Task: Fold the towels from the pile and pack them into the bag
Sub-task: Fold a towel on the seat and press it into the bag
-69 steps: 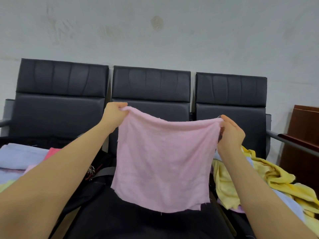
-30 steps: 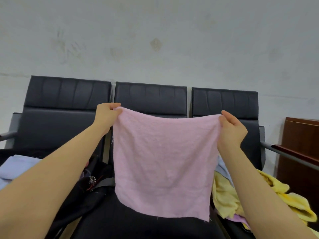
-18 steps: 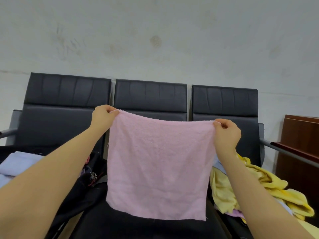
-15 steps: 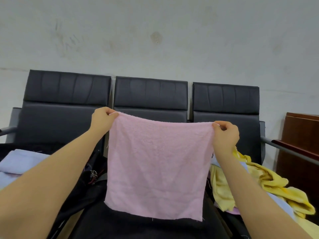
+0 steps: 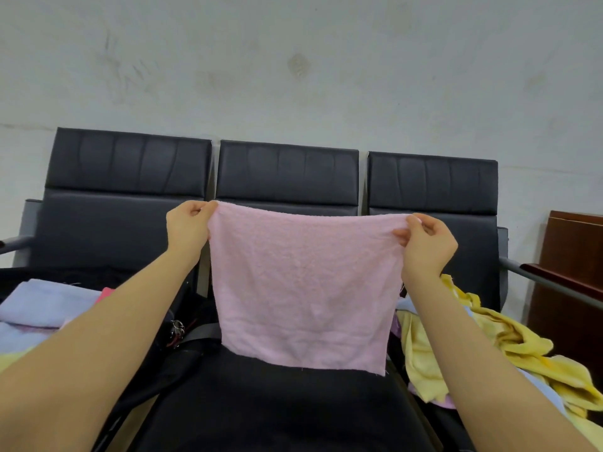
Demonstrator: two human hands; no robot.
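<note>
A: What do the hands hold?
B: The left hand [image 5: 187, 227] and right hand [image 5: 426, 245] each pinch a top corner of the pink towel [image 5: 301, 288], fingers curled; it hangs flat above the middle seat [image 5: 277, 402].
A: Where are the other towels?
B: Yellow pile [image 5: 483, 347] on the right seat; folded lavender towels [image 5: 45, 305] at left, beside the black bag [image 5: 182, 334].
A: Any readable writing?
B: None legible.
</note>
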